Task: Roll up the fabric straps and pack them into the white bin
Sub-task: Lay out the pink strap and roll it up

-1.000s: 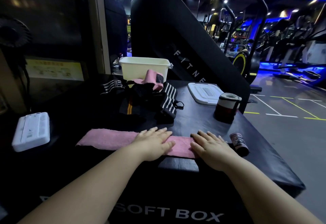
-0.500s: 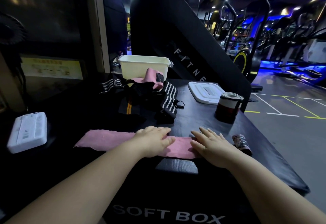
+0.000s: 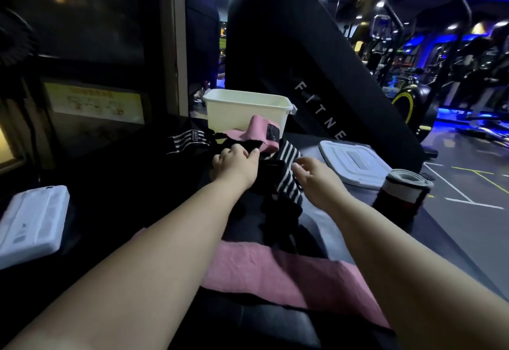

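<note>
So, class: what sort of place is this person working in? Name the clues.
Most likely a gym: exercise machines line the blue-lit floor at right, one has a yellow-rimmed wheel, and the big black machine behind the white bin is lettered FITNE.

Black padded box (image 3: 275,327), top surface. A white bin (image 3: 248,110) was set at the far edge. A heap of straps (image 3: 286,157), black, striped and pink, was piled just before it. A pink strap (image 3: 275,275) was laid flat along the near edge. A white lid (image 3: 355,162) was placed at the right, with a rolled strap (image 3: 405,192) stood upright just beside it. A flat white case (image 3: 30,223) was noted at the left.
</note>
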{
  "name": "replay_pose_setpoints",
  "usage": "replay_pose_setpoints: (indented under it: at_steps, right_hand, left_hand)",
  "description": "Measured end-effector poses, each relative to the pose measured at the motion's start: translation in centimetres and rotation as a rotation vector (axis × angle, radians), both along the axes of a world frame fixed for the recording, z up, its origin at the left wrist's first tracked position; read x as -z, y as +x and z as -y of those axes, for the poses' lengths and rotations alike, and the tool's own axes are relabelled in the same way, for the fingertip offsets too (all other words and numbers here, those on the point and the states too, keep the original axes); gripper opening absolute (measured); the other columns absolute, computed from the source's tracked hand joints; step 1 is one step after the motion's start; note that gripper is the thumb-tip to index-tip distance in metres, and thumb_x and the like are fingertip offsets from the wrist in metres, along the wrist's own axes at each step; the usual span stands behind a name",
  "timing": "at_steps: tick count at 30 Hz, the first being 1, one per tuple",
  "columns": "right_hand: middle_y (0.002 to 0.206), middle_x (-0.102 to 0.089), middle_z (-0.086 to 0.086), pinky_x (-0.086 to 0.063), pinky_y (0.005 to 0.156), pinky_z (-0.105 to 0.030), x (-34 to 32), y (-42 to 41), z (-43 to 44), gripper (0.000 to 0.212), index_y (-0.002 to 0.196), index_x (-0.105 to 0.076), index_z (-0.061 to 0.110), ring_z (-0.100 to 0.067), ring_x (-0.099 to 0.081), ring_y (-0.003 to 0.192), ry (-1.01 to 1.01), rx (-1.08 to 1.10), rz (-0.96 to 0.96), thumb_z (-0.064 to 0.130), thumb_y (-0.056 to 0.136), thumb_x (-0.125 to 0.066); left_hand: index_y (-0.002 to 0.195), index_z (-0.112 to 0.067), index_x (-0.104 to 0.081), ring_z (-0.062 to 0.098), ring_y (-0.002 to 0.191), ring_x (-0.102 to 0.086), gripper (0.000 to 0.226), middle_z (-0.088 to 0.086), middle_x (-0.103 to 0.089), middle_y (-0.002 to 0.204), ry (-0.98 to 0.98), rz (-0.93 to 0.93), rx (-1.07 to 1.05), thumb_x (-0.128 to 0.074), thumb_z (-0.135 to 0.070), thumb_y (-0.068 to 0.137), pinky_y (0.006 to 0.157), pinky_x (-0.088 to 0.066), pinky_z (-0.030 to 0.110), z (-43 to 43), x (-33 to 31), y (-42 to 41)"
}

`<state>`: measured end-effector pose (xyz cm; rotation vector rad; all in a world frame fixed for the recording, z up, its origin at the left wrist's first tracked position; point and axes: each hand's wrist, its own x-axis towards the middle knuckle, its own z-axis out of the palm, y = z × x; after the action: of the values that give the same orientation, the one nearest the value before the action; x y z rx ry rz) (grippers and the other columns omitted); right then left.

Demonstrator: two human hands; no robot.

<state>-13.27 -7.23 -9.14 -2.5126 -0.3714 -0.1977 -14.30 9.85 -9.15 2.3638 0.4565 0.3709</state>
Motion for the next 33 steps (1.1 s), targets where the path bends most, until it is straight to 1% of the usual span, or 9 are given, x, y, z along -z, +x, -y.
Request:
replay_pose_setpoints:
  at_steps: [4,10,14,17,20,24,26,29,33]
  right_hand:
    - [0.106,-0.061,0.0,-0.034,0.074,-0.029,0.0,4.0,-2.5,0.036,0.124,-0.055,0.018,-0.02,-0.056,0.099,0.16,0.01,-0.015,0.041,0.098,-0.046]
    - [0.121,-0.061,0.0,-0.038,0.077,-0.026,-0.8,9.1,-6.1,0.052,0.14,-0.045,0.025,-0.016,-0.059,0.103,0.337,0.02,0.011,0.044,0.093,-0.056]
    - [0.144,-0.047,-0.002,-0.041,0.099,-0.03,-1.2,12.6,-8.9,0.083,0.149,-0.033,0.034,-0.019,-0.05,0.127,0.356,0.016,-0.059,0.065,0.078,-0.063]
    - [0.142,-0.046,-0.005,-0.041,0.105,-0.044,-0.7,13.9,-10.8,0.095,0.138,-0.04,0.043,-0.027,-0.05,0.125,0.228,0.076,-0.113,0.086,0.055,-0.055]
    - [0.116,-0.051,-0.004,-0.047,0.094,-0.04,-0.3,14.2,-11.9,0.061,0.108,-0.046,0.035,-0.027,-0.056,0.106,0.201,0.198,-0.11,0.069,0.062,-0.069]
    - [0.111,-0.052,-0.006,-0.051,0.08,-0.037,-0.4,14.1,-11.2,0.043,0.111,-0.044,0.03,-0.023,-0.059,0.087,0.424,0.247,-0.026,0.026,0.074,-0.064]
    - [0.111,-0.059,-0.005,-0.055,0.077,-0.04,-0.8,13.8,-10.2,0.043,0.11,-0.044,0.03,-0.019,-0.061,0.081,0.585,0.197,0.002,0.019,0.072,-0.061]
    - [0.122,-0.06,-0.001,-0.058,0.083,-0.045,-1.3,12.9,-8.6,0.058,0.116,-0.043,0.041,-0.021,-0.065,0.097,0.786,0.076,-0.038,0.022,0.064,-0.06]
    - [0.116,-0.061,-0.005,-0.056,0.066,-0.033,-1.9,10.3,-6.7,0.053,0.126,-0.05,0.031,-0.02,-0.063,0.096,0.99,-0.076,-0.131,-0.001,0.083,-0.054]
  left_hand:
    - [0.129,-0.017,-0.049,0.03,0.134,-0.032,0.046,0.008,-0.042,0.144,-0.145,0.038,-0.096,-0.038,-0.05,0.098,0.106,-0.031,0.041,-1.1,0.3,3.9]
    - [0.144,-0.023,-0.038,0.03,0.138,-0.031,0.051,0.004,-0.038,0.152,-0.266,0.171,-0.15,-0.038,-0.047,0.099,0.108,-0.03,0.039,-2.4,1.9,8.1]
    - [0.15,-0.03,-0.03,0.025,0.143,-0.02,0.053,-0.006,-0.029,0.157,-0.207,0.069,-0.069,-0.029,-0.05,0.101,0.112,-0.021,0.04,-3.3,2.4,9.4]
    - [0.147,-0.034,-0.036,0.021,0.141,-0.024,0.048,-0.009,-0.033,0.155,-0.275,0.067,-0.042,-0.028,-0.048,0.102,0.113,-0.019,0.036,-3.8,2.2,9.3]
    - [0.141,-0.032,-0.048,0.025,0.138,-0.033,0.044,0.003,-0.043,0.149,-0.432,0.12,-0.05,-0.032,-0.046,0.102,0.116,-0.025,0.039,-4.8,2.6,9.6]
    - [0.121,-0.03,-0.064,0.028,0.121,-0.054,0.043,0.005,-0.062,0.126,-0.596,0.223,-0.079,-0.042,-0.055,0.094,0.107,-0.039,0.041,-5.5,2.9,10.4]
    - [0.109,-0.028,-0.063,0.026,0.114,-0.059,0.036,0.0,-0.067,0.115,-0.676,0.288,-0.097,-0.047,-0.055,0.092,0.102,-0.043,0.042,-5.4,2.7,10.2]
    - [0.115,-0.024,-0.056,0.024,0.116,-0.058,0.035,-0.003,-0.064,0.12,-0.715,0.37,-0.148,-0.053,-0.05,0.093,0.103,-0.042,0.043,-5.3,1.9,9.8]
    - [0.132,-0.018,-0.055,0.027,0.125,-0.049,0.049,0.007,-0.055,0.134,-0.487,0.411,-0.116,-0.054,-0.048,0.093,0.104,-0.04,0.041,-4.8,0.9,8.9]
